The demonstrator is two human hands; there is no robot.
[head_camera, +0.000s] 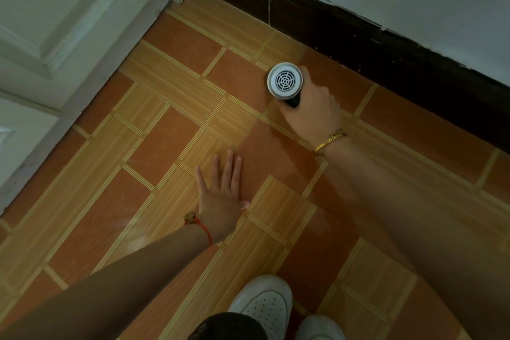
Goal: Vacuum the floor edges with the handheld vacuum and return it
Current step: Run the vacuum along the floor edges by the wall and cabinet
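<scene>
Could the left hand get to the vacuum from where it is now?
Probably yes. The left hand is open and empty, with only bare floor between it and the vacuum. The right hand already wraps the vacuum's body, so free gripping room looks limited.

An orange and tan tiled floor (pixel 171 146) meets a dark baseboard (pixel 386 44); two white shoes (pixel 265 303) stand on it.

No legible text; bracelet (pixel 331 139) engraving too small to read.
</scene>
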